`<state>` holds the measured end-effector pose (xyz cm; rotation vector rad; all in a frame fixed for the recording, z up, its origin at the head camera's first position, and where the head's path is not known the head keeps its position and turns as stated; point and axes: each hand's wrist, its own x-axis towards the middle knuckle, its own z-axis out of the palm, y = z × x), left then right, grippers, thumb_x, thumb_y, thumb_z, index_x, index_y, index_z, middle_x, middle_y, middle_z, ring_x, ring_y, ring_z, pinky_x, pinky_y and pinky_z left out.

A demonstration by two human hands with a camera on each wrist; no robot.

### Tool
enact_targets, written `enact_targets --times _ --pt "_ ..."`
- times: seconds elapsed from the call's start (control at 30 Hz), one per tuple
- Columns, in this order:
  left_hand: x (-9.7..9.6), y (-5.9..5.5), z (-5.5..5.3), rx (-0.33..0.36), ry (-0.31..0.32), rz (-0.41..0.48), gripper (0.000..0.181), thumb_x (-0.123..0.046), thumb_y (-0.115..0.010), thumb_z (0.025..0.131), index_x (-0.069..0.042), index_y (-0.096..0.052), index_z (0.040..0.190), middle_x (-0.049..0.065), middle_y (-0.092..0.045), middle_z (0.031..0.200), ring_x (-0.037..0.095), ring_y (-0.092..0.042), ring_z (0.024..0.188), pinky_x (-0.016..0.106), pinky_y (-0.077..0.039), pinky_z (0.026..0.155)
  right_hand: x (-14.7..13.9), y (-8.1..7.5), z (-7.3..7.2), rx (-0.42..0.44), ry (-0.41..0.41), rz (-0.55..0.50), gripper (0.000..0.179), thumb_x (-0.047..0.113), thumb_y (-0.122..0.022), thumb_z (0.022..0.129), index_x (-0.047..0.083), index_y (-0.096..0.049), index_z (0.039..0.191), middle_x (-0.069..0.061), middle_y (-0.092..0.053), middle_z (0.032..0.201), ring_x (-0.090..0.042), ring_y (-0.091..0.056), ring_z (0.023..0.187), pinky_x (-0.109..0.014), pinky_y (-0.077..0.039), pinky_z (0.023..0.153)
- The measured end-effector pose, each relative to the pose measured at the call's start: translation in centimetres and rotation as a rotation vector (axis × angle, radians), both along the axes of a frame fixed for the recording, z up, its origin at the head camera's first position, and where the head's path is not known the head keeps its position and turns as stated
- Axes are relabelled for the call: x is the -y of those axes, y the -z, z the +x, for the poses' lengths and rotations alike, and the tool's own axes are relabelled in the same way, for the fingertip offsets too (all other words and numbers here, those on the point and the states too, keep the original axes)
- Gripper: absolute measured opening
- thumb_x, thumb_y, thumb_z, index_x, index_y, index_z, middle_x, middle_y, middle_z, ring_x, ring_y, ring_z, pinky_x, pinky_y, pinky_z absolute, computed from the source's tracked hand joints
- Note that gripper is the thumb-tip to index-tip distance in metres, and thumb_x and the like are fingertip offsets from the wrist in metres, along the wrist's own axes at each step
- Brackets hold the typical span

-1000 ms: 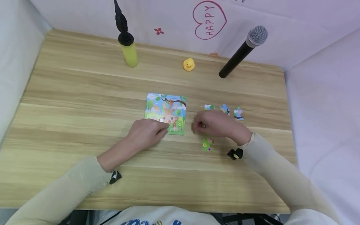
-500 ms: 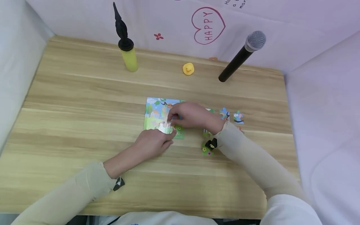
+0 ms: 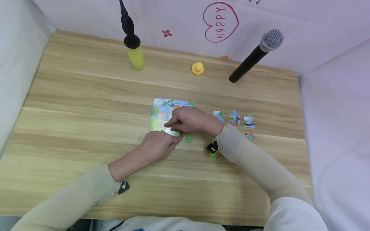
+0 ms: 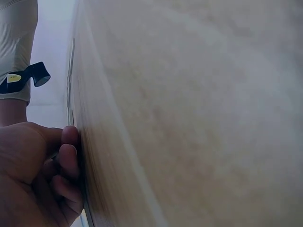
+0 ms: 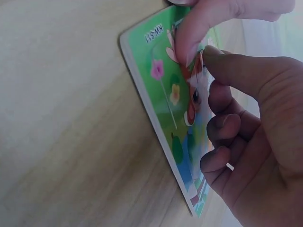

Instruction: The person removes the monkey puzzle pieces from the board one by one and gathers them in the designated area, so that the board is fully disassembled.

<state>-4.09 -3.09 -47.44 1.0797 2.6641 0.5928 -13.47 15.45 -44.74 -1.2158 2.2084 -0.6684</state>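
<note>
A square picture puzzle board with a cartoon animal lies at the middle of the table, partly covered by both hands. My left hand rests at its near edge, the index finger pressing on the picture, as the right wrist view also shows. The other left fingers are bent beneath the palm in the left wrist view. From the right, my right hand reaches over the board. Its thumb and index finger pinch a small puzzle piece close to the picture surface; the fingers hide most of it.
Right of the board lie several loose puzzle pieces, some partly covered by the right arm. Along the back of the table stand a yellow-green bottle with a black top, a yellow toy duck and a black microphone.
My right hand has moved left from the loose pieces to above the board with a piece, then slightly further left. My left hand has stayed at the near edge, shifting slightly right.
</note>
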Motion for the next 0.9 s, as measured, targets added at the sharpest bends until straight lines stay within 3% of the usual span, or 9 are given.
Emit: enact_targets --times 0.27,0.47,0.77,0.9 --pt "-0.13 -0.01 -0.09 -0.015 0.000 -0.025 0.031 -0.030 -0.058 0.104 -0.029 -0.070 0.132 -0.011 -0.029 0.045 0.007 -0.020 0.045 0.027 -0.023 0.040 0.10 -0.12 -0.32 0.038 0.015 -0.058 0.015 0.009 -0.072 0.096 0.011 -0.081 0.107 0.007 -0.063 0.083 -0.010 -0.052 0.077 -0.028 -0.046 0.071" --pt "-0.24 -0.21 -0.10 -0.046 0.014 -0.073 0.031 -0.033 -0.058 0.103 -0.029 -0.071 0.132 -0.008 -0.031 0.042 0.008 -0.023 0.043 0.028 -0.027 0.038 0.25 -0.06 -0.20 0.047 0.037 -0.034 0.015 0.012 -0.072 0.096 0.011 -0.080 0.108 0.005 -0.059 0.080 -0.010 -0.051 0.074 -0.027 -0.045 0.069" --pt "-0.24 -0.36 -0.19 -0.017 0.017 -0.102 0.033 -0.035 -0.054 0.105 -0.031 -0.069 0.135 -0.006 -0.037 0.045 0.010 -0.025 0.044 0.030 -0.029 0.037 0.30 -0.71 0.10 0.042 0.067 -0.073 0.009 0.012 -0.073 0.095 0.012 -0.081 0.101 0.005 -0.060 0.082 -0.010 -0.052 0.075 -0.028 -0.045 0.070" --pt "-0.16 -0.40 -0.10 -0.035 0.028 -0.092 0.033 -0.034 -0.055 0.105 -0.031 -0.069 0.135 -0.007 -0.034 0.044 0.009 -0.024 0.044 0.029 -0.027 0.038 0.47 -0.97 0.22 0.040 0.086 -0.062 0.006 0.012 -0.071 0.096 0.012 -0.078 0.095 0.004 -0.060 0.082 -0.011 -0.052 0.075 -0.029 -0.046 0.070"
